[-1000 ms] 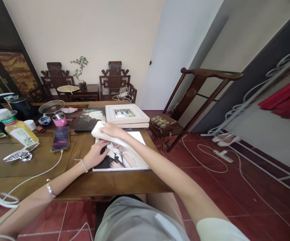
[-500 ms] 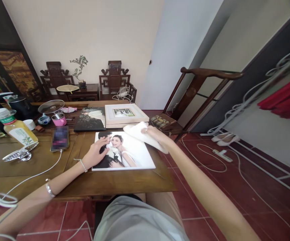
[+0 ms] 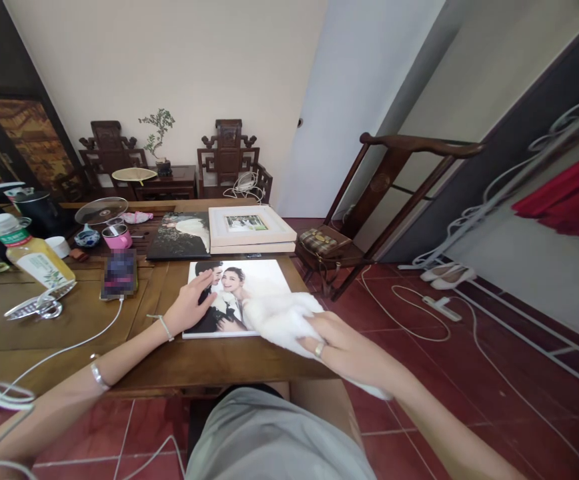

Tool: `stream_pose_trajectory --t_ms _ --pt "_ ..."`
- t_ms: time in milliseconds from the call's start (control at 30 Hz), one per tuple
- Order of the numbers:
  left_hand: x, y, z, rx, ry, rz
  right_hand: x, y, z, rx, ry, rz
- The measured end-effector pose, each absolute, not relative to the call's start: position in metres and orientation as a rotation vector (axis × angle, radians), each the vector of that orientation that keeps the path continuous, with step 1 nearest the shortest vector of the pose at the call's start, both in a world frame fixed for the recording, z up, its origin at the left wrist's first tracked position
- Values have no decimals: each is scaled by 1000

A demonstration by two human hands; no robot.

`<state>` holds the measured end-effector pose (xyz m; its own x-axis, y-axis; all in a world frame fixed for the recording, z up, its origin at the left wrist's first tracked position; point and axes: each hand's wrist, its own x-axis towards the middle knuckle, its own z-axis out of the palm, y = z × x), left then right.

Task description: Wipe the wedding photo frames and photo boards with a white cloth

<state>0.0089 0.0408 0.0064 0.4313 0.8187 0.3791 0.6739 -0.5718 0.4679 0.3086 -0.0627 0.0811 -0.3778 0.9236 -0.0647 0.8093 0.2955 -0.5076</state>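
A photo panel (image 3: 262,277) with a picture of a couple lies flat on the wooden table (image 3: 159,353), near its front right corner. My left hand (image 3: 195,300) rests flat on the panel's left side, fingers stretched out. In my right hand (image 3: 332,340) is a white cloth (image 3: 284,317), bunched under the fingers. The cloth covers the panel's lower right corner and hangs past the table edge beneath my wrist. My right fingertips are partly sunk in the cloth.
Behind the panel lie a white picture frame (image 3: 269,237) and a dark photo album (image 3: 174,240). Leftward are a phone (image 3: 119,275) on a cable, a hair clip (image 3: 39,307), a bottle (image 3: 37,257) and a pink cup (image 3: 117,237). A chair (image 3: 394,167) holding a bag (image 3: 322,241) stands right.
My right hand has swept the white cloth from the panel's upper right corner down toward its lower right corner. My left hand has stayed in place.
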Motion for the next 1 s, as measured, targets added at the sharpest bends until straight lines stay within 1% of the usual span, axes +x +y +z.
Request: stream_pose_trajectory --t_ms 200,367,467,667,767,867,1000 --pt "6 45 1 2466 1292 802 280 14 60 -1459 -2443 360" --pt "5 47 0 2482 1277 813 262 60 51 -1185 -2508 257" --pt "7 46 2 2483 1286 833 257 47 49 -1080 -2569 258" --pt "9 42 6 2459 1325 835 249 -48 60 -1086 -2628 435" --pt "9 42 7 2442 1313 839 246 -75 65 -1056 -2655 497" --pt "9 42 7 2441 1305 845 244 -61 64 -1079 -2633 488" --pt "9 43 6 2466 1301 836 232 -6 60 -1187 -2585 388"
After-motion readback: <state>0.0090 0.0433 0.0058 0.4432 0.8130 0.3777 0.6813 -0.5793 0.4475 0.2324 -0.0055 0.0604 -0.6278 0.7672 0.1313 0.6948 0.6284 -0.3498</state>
